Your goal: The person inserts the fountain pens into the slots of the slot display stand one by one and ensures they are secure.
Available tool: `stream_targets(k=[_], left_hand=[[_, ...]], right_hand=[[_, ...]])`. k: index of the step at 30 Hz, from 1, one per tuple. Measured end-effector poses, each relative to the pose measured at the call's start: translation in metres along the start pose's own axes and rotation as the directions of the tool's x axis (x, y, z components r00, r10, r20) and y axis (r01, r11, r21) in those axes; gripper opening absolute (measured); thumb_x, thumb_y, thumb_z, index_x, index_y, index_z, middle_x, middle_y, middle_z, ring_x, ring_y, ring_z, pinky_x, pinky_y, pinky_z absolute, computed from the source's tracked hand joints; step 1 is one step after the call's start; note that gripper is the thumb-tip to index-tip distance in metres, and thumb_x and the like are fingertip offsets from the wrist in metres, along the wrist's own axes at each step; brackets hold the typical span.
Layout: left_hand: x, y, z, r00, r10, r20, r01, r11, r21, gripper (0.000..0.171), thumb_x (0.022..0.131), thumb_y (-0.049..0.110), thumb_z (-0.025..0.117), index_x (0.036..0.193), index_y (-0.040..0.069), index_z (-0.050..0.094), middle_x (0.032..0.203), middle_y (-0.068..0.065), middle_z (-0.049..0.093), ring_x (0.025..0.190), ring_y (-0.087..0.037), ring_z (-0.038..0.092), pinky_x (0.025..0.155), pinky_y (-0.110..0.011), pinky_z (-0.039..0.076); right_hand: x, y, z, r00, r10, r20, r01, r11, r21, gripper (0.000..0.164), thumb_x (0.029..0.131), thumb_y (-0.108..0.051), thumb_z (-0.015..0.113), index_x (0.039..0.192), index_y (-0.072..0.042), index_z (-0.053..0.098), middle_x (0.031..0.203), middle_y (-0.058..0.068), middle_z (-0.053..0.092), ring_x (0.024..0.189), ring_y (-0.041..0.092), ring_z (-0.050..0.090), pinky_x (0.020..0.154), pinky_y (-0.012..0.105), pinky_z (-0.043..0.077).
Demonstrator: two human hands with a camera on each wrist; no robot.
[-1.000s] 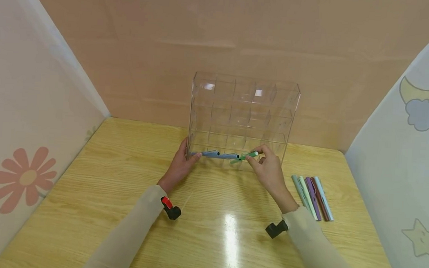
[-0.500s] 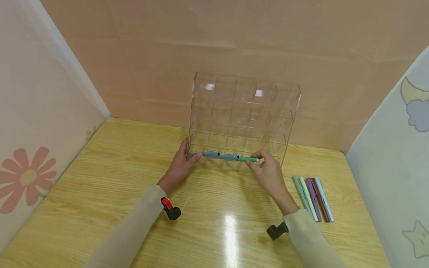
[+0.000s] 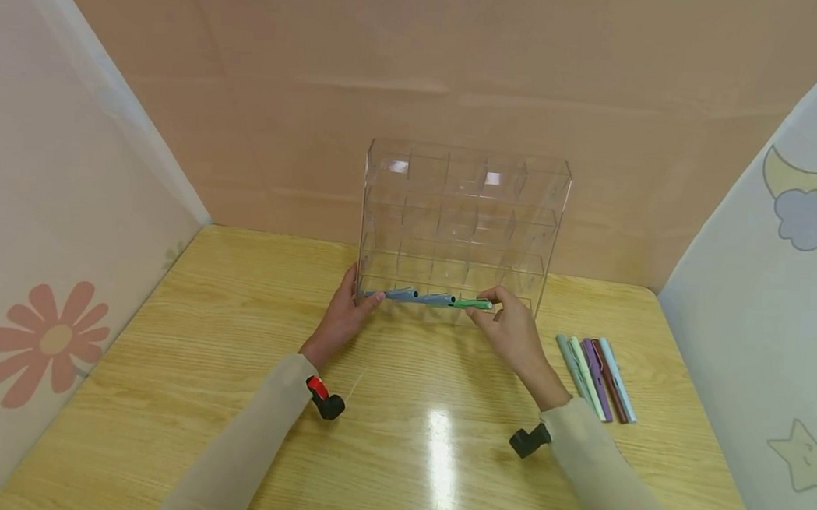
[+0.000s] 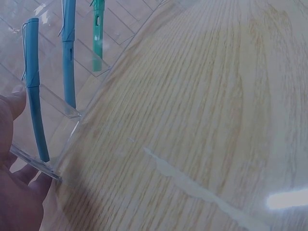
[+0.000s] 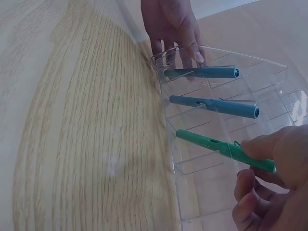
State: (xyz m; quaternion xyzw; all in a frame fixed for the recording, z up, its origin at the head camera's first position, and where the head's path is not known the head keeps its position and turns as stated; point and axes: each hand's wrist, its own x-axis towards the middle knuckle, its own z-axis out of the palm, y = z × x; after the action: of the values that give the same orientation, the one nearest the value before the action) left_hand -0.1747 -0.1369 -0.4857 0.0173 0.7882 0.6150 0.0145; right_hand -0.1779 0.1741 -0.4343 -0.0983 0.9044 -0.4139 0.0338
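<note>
Right wrist view: green pen point(image 5: 222, 147) in the right hand's point(image 5: 291, 168) pinch, slim end point(image 5: 191, 137) beyond it.

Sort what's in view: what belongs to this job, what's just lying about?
Job:
clear plastic compartment rack
slim green pen, in the right hand
two slim blue pens, in the rack
probably five slim, differently coloured pens on the wooden table

Background only:
printed red flower
printed yellow star

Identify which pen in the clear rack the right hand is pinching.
The bright green pen, rightmost of the three there in the head view. The right hand pinches its cap end and touches neither blue pen.
</note>
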Motion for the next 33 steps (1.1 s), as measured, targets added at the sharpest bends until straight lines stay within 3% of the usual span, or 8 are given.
stream_targets(k=[13, 27, 28, 31, 33], left_hand=[[0.001, 0.000, 0.002, 1.000, -0.002, -0.015, 0.002, 1.000, 0.016, 0.082, 0.110, 0.025, 0.062, 0.173, 0.017, 0.010, 0.178, -0.016, 0.022, 0.164, -0.039, 0.025, 0.129, -0.061, 0.033], [0.001, 0.000, 0.002, 1.000, 0.010, -0.004, -0.010, 1.000, 0.008, 0.083, 0.110, 0.023, 0.061, 0.173, 0.016, 0.008, 0.179, -0.015, 0.020, 0.165, -0.039, 0.023, 0.129, -0.061, 0.032], [0.001, 0.001, 0.002, 1.000, 0.004, -0.003, -0.004, 1.000, 0.004, 0.083, 0.110, 0.023, 0.061, 0.173, 0.017, 0.008, 0.179, -0.015, 0.020, 0.165, -0.039, 0.024, 0.128, -0.061, 0.033], [0.000, 0.002, 0.002, 1.000, -0.017, 0.000, 0.017, 1.000, -0.003, 0.084, 0.110, 0.024, 0.061, 0.173, 0.018, 0.006, 0.178, -0.016, 0.020, 0.164, -0.040, 0.026, 0.128, -0.061, 0.034], [0.000, 0.002, 0.001, 1.000, -0.026, 0.001, 0.026, 1.000, 0.004, 0.085, 0.110, 0.026, 0.061, 0.173, 0.017, 0.005, 0.179, -0.016, 0.018, 0.164, -0.041, 0.026, 0.128, -0.061, 0.034]], right_hand=[[-0.006, 0.001, -0.013, 1.000, 0.005, -0.011, -0.005, 1.000, -0.030, 0.044, 0.105, -0.030, 0.070, 0.137, -0.002, 0.060, 0.131, 0.019, 0.067, 0.065, 0.016, 0.055, 0.050, 0.027, 0.043], [-0.025, 0.014, -0.042, 0.992, -0.061, -0.111, 0.056, 0.997, -0.052, 0.050, 0.109, -0.042, 0.062, 0.135, 0.001, 0.060, 0.123, 0.015, 0.070, 0.049, 0.005, 0.039, 0.041, 0.022, 0.033], [-0.027, 0.015, -0.045, 0.991, -0.061, -0.122, 0.055, 0.997, -0.053, 0.050, 0.109, -0.042, 0.061, 0.135, 0.001, 0.060, 0.121, 0.015, 0.070, 0.048, 0.005, 0.039, 0.040, 0.022, 0.033], [-0.031, 0.018, -0.052, 0.989, -0.034, -0.147, 0.027, 0.998, -0.050, 0.050, 0.110, -0.045, 0.058, 0.135, -0.002, 0.060, 0.093, 0.013, 0.070, 0.045, 0.007, 0.037, 0.039, 0.024, 0.032], [-0.034, 0.020, -0.057, 0.988, -0.025, -0.151, 0.017, 0.999, -0.050, 0.050, 0.111, -0.046, 0.057, 0.135, -0.003, 0.060, 0.074, 0.011, 0.063, 0.044, 0.008, 0.036, 0.039, 0.025, 0.031]])
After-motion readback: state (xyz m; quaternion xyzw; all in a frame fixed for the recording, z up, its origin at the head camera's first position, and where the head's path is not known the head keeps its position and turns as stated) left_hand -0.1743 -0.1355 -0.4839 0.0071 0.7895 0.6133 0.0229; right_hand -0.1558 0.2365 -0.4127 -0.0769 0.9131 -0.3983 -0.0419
